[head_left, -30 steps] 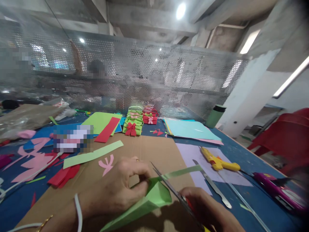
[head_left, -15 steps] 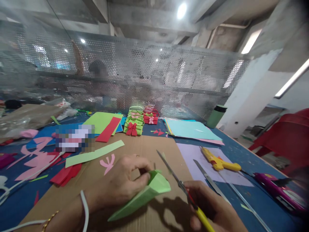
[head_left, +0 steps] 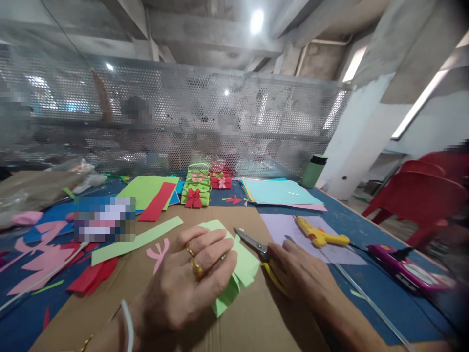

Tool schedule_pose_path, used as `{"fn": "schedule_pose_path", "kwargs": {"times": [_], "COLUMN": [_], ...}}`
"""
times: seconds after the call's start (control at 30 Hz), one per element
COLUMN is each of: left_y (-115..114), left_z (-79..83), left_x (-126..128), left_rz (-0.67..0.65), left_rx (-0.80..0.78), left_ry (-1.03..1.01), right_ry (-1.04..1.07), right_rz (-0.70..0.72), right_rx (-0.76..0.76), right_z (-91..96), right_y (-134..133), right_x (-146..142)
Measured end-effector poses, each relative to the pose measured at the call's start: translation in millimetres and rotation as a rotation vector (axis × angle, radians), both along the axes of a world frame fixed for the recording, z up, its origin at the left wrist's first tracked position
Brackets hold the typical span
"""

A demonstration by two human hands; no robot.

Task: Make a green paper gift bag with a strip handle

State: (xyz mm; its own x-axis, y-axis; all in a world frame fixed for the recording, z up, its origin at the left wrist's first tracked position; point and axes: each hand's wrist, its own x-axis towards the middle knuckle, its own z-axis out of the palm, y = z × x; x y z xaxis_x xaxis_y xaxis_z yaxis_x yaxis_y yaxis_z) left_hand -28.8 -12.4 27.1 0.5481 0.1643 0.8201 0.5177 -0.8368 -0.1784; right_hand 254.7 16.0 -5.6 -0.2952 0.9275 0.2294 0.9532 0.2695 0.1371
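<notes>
On the brown cardboard sheet, my left hand now lies flat, fingers spread, pressing down the folded light-green paper that it pinched in the air half a second ago. My right hand grips the yellow-handled scissors, lowered beside the paper with the blades closed.

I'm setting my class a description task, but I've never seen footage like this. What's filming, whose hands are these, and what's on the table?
No machine here: one camera worn on a person's head looks down at their own bare hands. The left hand lies flat on folded green paper on a cardboard sheet. The right hand covers the yellow handles of the scissors; whether it grips them is unclear. Nearby lie a yellow glue gun, a green strip and small paper baskets. Other people are behind the mesh screen.
</notes>
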Motion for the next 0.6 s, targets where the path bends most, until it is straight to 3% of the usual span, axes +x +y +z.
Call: {"fn": "schedule_pose_path", "kwargs": {"times": [0.1, 0.2, 0.3, 0.6], "left_y": [0, 3, 6, 1], "left_z": [-1.7, -3.0, -4.4, -5.0], "left_x": [3, 8, 12, 15], "left_rz": [-0.015, -0.087, -0.145, -0.167], "left_rx": [-0.049, -0.158, -0.252, -0.503], "left_ry": [-0.023, -0.080, -0.130, -0.117], "right_ry": [0.049, 0.322, 0.460, 0.508], "right_rz": [0.133, 0.422, 0.657, 0.736], "right_rx": [0.157, 0.342, 0.267, 0.269], "right_z": [18.3, 41.3, 57.2, 55.7], "right_y": [-11, -30, -45, -42], "right_x": [-4, -17, -33, -50]}}
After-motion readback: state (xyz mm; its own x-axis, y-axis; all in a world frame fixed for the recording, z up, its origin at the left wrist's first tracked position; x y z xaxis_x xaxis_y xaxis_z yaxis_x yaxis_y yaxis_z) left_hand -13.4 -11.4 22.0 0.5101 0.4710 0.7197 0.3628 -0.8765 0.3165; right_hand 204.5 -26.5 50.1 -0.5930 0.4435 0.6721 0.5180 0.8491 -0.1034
